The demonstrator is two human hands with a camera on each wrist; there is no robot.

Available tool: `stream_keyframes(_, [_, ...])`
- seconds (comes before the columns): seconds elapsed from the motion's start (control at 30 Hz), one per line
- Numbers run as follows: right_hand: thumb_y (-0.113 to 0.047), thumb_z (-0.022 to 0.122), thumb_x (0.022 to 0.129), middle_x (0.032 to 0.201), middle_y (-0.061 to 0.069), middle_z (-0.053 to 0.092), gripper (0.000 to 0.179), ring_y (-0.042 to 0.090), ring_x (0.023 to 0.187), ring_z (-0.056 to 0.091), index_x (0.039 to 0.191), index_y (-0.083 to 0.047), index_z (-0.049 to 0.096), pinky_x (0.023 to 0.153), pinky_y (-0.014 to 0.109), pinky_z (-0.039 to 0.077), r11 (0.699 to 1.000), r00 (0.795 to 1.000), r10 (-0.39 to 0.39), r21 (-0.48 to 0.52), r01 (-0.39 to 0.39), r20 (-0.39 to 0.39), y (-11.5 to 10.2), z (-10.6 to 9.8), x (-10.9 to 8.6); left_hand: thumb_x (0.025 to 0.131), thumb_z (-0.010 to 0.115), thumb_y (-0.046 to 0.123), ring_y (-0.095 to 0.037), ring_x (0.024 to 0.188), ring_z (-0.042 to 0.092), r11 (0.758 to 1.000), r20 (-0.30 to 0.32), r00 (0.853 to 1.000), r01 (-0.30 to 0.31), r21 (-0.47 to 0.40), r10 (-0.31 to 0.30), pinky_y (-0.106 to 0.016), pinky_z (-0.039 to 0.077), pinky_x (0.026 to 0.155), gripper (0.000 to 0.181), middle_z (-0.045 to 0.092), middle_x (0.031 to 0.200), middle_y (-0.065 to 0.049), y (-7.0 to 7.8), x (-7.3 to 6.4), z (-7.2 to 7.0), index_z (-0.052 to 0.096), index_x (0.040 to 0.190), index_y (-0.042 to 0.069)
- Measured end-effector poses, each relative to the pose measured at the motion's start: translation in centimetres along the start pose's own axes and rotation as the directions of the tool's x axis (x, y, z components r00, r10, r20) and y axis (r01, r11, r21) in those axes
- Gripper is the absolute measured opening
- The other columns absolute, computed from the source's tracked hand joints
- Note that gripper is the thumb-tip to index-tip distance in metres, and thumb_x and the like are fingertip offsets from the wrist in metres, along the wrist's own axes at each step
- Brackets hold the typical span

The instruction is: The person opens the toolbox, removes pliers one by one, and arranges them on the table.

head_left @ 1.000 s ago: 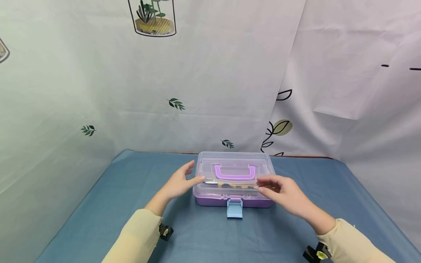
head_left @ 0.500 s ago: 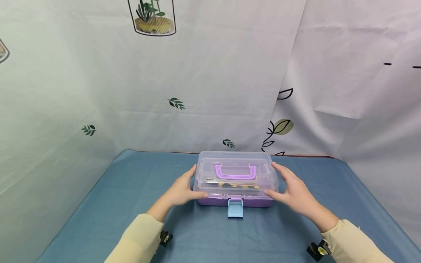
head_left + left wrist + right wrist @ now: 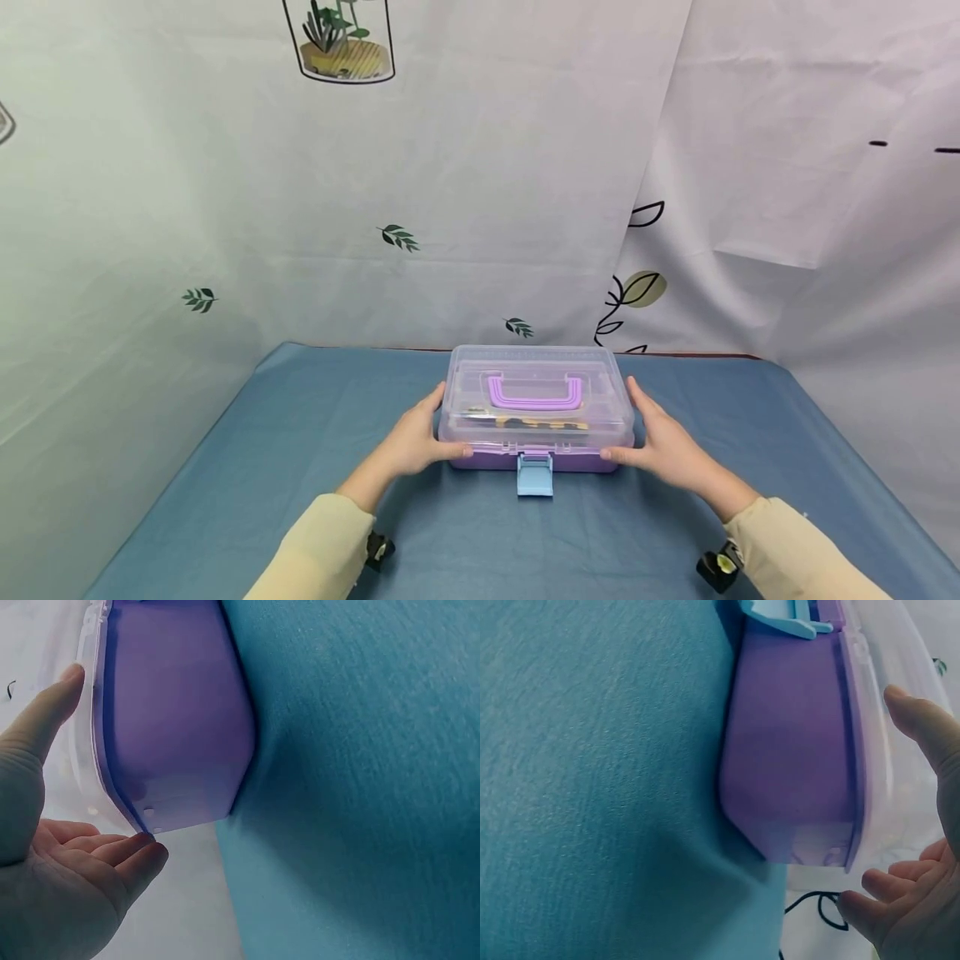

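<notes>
A plastic storage box with a purple base [image 3: 176,712] and a clear lid [image 3: 536,358] stands on the blue cloth. The lid sits down on the base. Its purple handle [image 3: 534,403] lies flat, and a light blue latch [image 3: 535,477] hangs unfastened at the front. Through the lid a yellow-and-black patterned strip [image 3: 540,424] shows. My left hand [image 3: 411,440] is at the left front corner, thumb at the front rim, fingertips right at the lid's side edge. My right hand [image 3: 667,446] spreads around the right front corner, thumb before the lid, fingers straight beside it.
Blue cloth [image 3: 465,550] covers the table. Pale printed curtains [image 3: 480,167] hang behind it and along both sides, close behind the box. A thin black cord [image 3: 821,907] shows beyond the table edge in the right wrist view.
My right hand has moved from over the front right of the lid to its right side. My left hand has come lower, its thumb now at the front rim. The box stays put.
</notes>
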State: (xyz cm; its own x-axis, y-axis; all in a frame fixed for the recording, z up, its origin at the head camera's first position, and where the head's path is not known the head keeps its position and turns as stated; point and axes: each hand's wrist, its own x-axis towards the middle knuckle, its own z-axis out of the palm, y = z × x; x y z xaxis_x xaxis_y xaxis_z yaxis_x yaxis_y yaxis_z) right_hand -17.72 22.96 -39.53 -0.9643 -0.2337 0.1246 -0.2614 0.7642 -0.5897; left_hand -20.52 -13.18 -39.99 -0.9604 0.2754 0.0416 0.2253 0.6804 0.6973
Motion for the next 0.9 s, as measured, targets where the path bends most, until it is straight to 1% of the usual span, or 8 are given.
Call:
stream_keyframes(0.1, [-0.051, 0.077, 0.070, 0.152, 0.031, 0.018, 0.120, 0.049, 0.136, 0.025, 0.149, 0.004, 0.007, 0.105, 0.064, 0.030, 1.000, 1.000, 0.002, 0.005, -0.003, 0.015, 0.25, 0.29, 0.03, 0.065, 0.086, 0.036, -0.035, 0.138, 0.033, 1.000, 0.005, 1.000, -0.006, -0.018, 0.006, -0.053, 0.034, 0.109, 0.111, 0.033, 0.151, -0.018, -0.23, -0.09, 0.10, 0.022, 0.150, 0.005])
stream_keyframes(0.17, [-0.051, 0.077, 0.070, 0.151, 0.032, 0.021, 0.118, 0.048, 0.135, 0.027, 0.149, 0.005, 0.009, 0.104, 0.064, 0.031, 1.000, 1.000, -0.002, 0.005, 0.002, 0.020, 0.34, 0.47, 0.02, 0.065, 0.086, 0.034, -0.034, 0.137, 0.035, 1.000, 0.006, 1.000, -0.016, -0.026, 0.016, -0.053, 0.035, 0.109, 0.110, 0.036, 0.150, -0.017, -0.31, -0.15, 0.13, 0.022, 0.150, 0.006])
stream_keyframes(0.4, [-0.048, 0.078, 0.070, 0.147, 0.030, 0.032, 0.113, 0.047, 0.130, 0.037, 0.149, 0.002, 0.015, 0.101, 0.063, 0.036, 1.000, 1.000, -0.017, 0.018, 0.017, -0.007, 0.43, 1.01, -0.02, 0.065, 0.087, 0.032, -0.032, 0.136, 0.037, 0.999, -0.005, 1.000, -0.018, -0.044, 0.018, -0.051, 0.037, 0.108, 0.108, 0.039, 0.148, -0.015, -0.50, -0.25, 0.16, 0.025, 0.150, 0.009])
stream_keyframes(0.5, [-0.048, 0.079, 0.070, 0.146, 0.030, 0.033, 0.112, 0.047, 0.130, 0.038, 0.150, 0.001, 0.015, 0.100, 0.063, 0.037, 1.000, 1.000, -0.019, 0.014, 0.019, -0.009, 0.40, 1.03, 0.05, 0.064, 0.087, 0.032, -0.031, 0.137, 0.036, 0.999, -0.006, 1.000, -0.013, -0.053, 0.012, -0.051, 0.037, 0.108, 0.107, 0.039, 0.148, -0.015, -0.54, -0.21, 0.10, 0.025, 0.150, 0.009])
stream_keyframes(0.73, [-0.040, 0.082, 0.069, 0.147, 0.032, 0.029, 0.115, 0.049, 0.132, 0.034, 0.149, 0.003, 0.012, 0.101, 0.065, 0.034, 1.000, 1.000, -0.009, 0.011, 0.009, 0.018, 0.12, 0.83, 0.04, 0.064, 0.087, 0.033, -0.030, 0.137, 0.036, 0.997, -0.003, 1.000, -0.010, -0.073, 0.009, -0.050, 0.038, 0.108, 0.107, 0.039, 0.148, -0.014, -0.56, -0.16, -0.02, 0.026, 0.149, 0.009])
stream_keyframes(0.9, [-0.043, 0.080, 0.070, 0.147, 0.031, 0.031, 0.114, 0.048, 0.128, 0.040, 0.150, 0.002, 0.013, 0.100, 0.062, 0.038, 1.000, 1.000, -0.019, -0.011, 0.019, 0.005, 0.10, 0.69, 0.03, 0.063, 0.087, 0.035, -0.030, 0.135, 0.038, 0.995, -0.006, 1.000, -0.022, -0.102, 0.021, -0.051, 0.039, 0.106, 0.107, 0.042, 0.146, -0.014, -0.52, -0.11, -0.23, 0.028, 0.149, 0.009])
